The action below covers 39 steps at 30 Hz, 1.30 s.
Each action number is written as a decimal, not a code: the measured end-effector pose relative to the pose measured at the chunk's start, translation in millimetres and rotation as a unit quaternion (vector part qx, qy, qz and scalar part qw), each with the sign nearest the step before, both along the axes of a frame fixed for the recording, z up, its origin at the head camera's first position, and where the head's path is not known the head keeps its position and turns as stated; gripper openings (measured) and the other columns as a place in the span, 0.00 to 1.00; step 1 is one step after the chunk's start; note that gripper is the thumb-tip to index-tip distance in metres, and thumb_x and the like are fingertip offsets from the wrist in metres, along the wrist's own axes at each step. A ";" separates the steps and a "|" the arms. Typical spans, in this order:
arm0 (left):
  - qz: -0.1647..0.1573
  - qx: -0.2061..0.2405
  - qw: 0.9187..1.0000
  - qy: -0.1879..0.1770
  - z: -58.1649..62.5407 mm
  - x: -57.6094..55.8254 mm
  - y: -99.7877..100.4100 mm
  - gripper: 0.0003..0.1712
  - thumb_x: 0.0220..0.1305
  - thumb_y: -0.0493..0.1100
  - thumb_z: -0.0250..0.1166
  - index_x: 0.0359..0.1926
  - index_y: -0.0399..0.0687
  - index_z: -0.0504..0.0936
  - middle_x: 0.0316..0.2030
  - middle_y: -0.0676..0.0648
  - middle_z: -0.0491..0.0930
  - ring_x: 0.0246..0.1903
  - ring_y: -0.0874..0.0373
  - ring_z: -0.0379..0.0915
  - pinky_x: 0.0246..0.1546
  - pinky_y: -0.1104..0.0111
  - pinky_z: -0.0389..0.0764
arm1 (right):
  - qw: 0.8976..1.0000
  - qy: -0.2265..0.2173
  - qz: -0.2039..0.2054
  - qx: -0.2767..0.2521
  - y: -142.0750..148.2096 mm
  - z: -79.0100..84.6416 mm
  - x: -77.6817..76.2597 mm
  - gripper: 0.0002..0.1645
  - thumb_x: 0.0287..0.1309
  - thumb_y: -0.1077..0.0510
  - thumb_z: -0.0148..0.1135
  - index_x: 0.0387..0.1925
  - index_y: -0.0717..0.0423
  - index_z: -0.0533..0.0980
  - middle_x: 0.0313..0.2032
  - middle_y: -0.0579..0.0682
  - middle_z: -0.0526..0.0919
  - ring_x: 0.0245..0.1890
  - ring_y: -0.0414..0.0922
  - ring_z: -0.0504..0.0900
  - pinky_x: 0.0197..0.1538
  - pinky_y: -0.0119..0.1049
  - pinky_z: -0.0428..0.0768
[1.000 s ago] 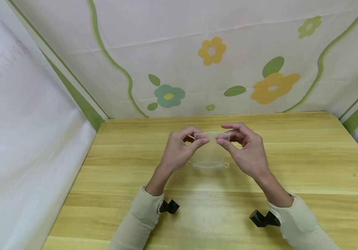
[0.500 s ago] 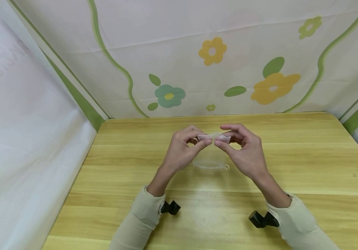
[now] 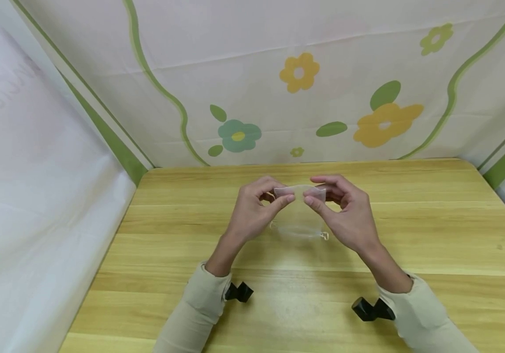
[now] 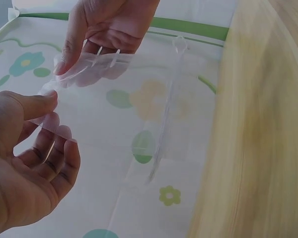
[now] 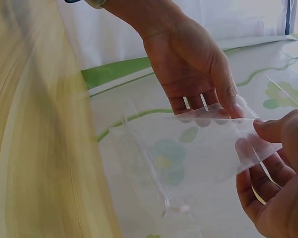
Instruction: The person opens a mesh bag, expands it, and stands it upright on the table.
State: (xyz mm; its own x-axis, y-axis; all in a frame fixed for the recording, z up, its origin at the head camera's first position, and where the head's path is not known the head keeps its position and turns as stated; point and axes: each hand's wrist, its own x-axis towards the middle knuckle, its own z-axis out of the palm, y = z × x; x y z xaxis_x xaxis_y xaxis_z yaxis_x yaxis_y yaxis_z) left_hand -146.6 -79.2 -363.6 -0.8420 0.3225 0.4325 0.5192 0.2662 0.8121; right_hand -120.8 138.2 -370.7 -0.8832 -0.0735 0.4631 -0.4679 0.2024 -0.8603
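Between my two hands hangs a small translucent drawstring bag [image 3: 298,215], held clear above the table. My left hand [image 3: 254,211] pinches one side of its upper edge between thumb and fingers. On the other side, my right hand [image 3: 350,213] pinches the same edge, thumb facing me and index finger raised. The thumbs are a short gap apart. At the bag's lower end runs a gathered drawstring seam [image 4: 166,109] with a small cord loop [image 4: 180,44] at its corner. The right wrist view shows fingers through the sheer bag [image 5: 188,144].
A wood-grain table [image 3: 305,314] lies below the hands. Behind it hangs a pale curtain [image 3: 243,63] printed with flowers, and a white sheet [image 3: 36,196] hangs at the left. Black mounts [image 3: 372,310] stick out from both sleeves.
My hands came closer, bending the bag's upper edge, then parted slightly again. The bag's lower end has swung a little to the right. Both hands keep their pinch.
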 end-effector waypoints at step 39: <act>-0.024 0.082 0.992 -0.095 1.2 5.4 6.2 0.11 0.73 0.37 0.71 0.51 0.35 0.89 0.47 0.37 0.88 0.42 0.51 0.88 0.36 0.64 0.92 | 1.000 0.003 0.010 -0.010 -6.6 -0.4 2.7 0.21 0.61 0.74 0.74 0.55 0.66 0.81 0.50 0.59 0.88 0.50 0.42 0.89 0.49 0.26 0.87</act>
State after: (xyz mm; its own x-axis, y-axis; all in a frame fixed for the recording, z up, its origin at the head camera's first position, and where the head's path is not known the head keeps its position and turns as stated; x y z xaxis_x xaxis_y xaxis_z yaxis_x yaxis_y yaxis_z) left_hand -141.2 -73.0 -362.4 -0.8986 0.3027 0.3176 0.3617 0.1013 0.9268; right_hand -118.2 131.6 -371.1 -0.8784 -0.0825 0.4708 -0.4778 0.1759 -0.8607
